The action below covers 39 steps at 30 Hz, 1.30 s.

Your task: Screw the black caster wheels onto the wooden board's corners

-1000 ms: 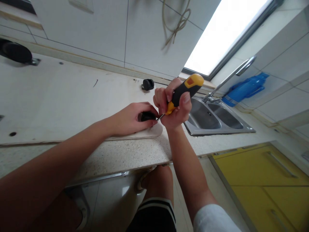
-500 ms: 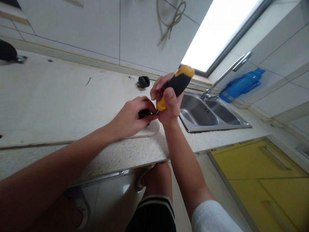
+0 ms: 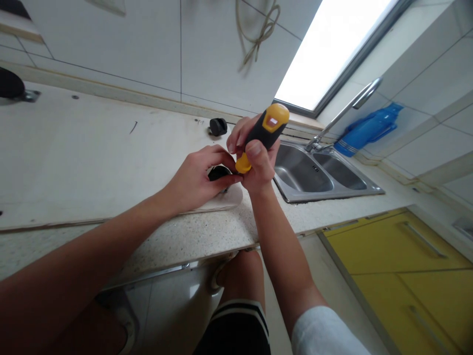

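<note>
My left hand is closed around a black caster at the right end of a white board, with thumb and fingertips close together beside it. In my right hand is a screwdriver with a yellow and black handle. It slants down toward my left fingertips, its handle end raised to the upper right. The tip and whatever it touches are hidden behind my fingers. Just behind, a second black caster sits on the board.
The board lies on a speckled counter. To the right are a double steel sink, a faucet and a blue thermos. Another black caster with a metal plate is at far left. Yellow cabinets stand lower right.
The screwdriver handle has turned in my right hand, so its yellow cutout now faces me, and its end has shifted slightly left. My left hand stays around the caster.
</note>
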Each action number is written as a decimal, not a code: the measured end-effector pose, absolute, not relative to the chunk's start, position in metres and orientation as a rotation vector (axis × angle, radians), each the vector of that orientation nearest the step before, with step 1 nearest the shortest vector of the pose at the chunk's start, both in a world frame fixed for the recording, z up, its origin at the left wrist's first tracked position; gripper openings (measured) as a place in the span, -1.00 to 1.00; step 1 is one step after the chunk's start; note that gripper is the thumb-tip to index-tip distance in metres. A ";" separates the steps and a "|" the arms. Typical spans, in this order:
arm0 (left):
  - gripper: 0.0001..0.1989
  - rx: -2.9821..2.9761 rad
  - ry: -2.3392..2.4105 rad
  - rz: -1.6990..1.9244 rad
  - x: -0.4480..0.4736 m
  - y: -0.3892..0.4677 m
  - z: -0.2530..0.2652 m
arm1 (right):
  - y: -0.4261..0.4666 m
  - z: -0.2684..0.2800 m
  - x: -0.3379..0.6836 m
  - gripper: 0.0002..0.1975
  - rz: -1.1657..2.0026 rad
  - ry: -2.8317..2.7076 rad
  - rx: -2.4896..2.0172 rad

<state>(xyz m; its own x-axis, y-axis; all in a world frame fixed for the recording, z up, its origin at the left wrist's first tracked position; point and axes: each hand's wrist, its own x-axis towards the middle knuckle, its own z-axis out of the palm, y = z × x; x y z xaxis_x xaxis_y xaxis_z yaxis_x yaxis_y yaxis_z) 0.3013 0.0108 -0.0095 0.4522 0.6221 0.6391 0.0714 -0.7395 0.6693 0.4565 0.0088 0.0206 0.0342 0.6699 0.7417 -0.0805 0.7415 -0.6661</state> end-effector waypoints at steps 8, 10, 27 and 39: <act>-0.89 2.202 0.528 1.244 0.301 0.009 -0.007 | 0.013 0.021 0.464 -0.47 0.603 -1.443 -0.526; -0.89 2.192 0.547 1.248 0.301 0.008 -0.007 | 0.012 0.021 0.463 -0.50 0.591 -1.453 -0.534; -0.68 2.160 0.653 1.122 0.294 0.013 -0.008 | 0.021 0.020 0.467 -0.52 0.702 -1.466 -0.388; -0.54 2.064 0.659 0.794 0.278 0.034 -0.007 | 0.048 0.017 0.473 -0.33 0.758 -0.869 -0.530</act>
<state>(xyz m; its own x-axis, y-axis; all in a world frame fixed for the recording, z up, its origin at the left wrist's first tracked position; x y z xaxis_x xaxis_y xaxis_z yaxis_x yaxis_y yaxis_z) 0.2778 0.0338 -0.0069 0.6658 0.6818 0.3030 0.1718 -0.5353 0.8270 0.4730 0.0476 0.0173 0.4198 0.7712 0.4786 -0.3687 0.6267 -0.6865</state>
